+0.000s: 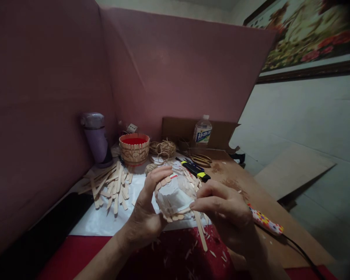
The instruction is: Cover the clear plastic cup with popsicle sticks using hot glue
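Note:
My left hand point(147, 208) curls around a clear plastic cup point(173, 198) with pale wooden craft sticks set along part of its side. The cup lies tilted, its open mouth facing me. At the cup's right edge, my right hand point(223, 204) is closed in a pinch on a short craft stick point(185, 211), whose far end rests by the lower rim. The fingers partly cover this stick. Below the right fingers, a longer loose craft stick point(200, 231) slants over the edge of the white sheet point(90, 221).
Loose sticks point(116, 188) lie left, near a purple tumbler point(96, 138). Behind stand a stick-covered bowl point(134, 149), twine point(166, 147) and a plastic bottle point(202, 130). Scissors point(202, 158) and a yellow-black cutter point(195, 170) lie beyond the cup. A flowered corded tool point(266, 221) lies right.

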Action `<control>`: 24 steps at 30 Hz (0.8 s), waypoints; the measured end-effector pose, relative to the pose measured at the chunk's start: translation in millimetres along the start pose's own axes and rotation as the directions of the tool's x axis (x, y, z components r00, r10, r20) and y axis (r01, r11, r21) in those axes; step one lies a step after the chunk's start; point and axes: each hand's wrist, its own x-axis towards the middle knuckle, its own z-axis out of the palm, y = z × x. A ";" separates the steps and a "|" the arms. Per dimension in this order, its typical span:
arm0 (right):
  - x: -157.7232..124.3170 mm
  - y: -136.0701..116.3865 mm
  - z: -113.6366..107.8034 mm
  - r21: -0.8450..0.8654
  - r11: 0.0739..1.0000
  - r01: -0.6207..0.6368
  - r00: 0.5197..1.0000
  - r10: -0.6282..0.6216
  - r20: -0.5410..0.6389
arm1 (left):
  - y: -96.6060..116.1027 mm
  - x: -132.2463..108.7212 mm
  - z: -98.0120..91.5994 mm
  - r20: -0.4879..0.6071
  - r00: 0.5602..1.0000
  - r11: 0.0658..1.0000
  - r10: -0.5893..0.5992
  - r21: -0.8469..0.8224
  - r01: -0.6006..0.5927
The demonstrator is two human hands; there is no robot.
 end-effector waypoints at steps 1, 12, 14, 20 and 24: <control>-0.7 0.6 0.2 -0.007 1.000 0.002 1.000 -0.002 0.003 | -0.4 0.0 0.0 0.000 1.000 1.000 0.001 -0.004 -0.001; 0.8 -3.6 -1.1 -0.032 0.999 0.013 1.000 -0.014 -0.016 | 3.1 3.7 -0.7 -0.019 1.000 1.000 0.021 -0.014 -0.021; 1.2 -4.9 -1.5 -0.022 1.000 0.012 1.000 -0.012 -0.024 | 4.3 3.9 -0.5 -0.023 1.000 1.000 0.018 -0.020 -0.018; 0.1 -4.4 -1.9 0.021 1.000 0.001 1.000 0.000 -0.029 | 4.1 2.7 -0.2 -0.037 0.998 0.999 0.045 -0.014 -0.046; -0.9 -2.5 -2.1 0.049 0.999 -0.002 1.000 0.003 -0.030 | 3.4 1.8 0.4 -0.050 0.998 0.999 0.034 -0.030 -0.036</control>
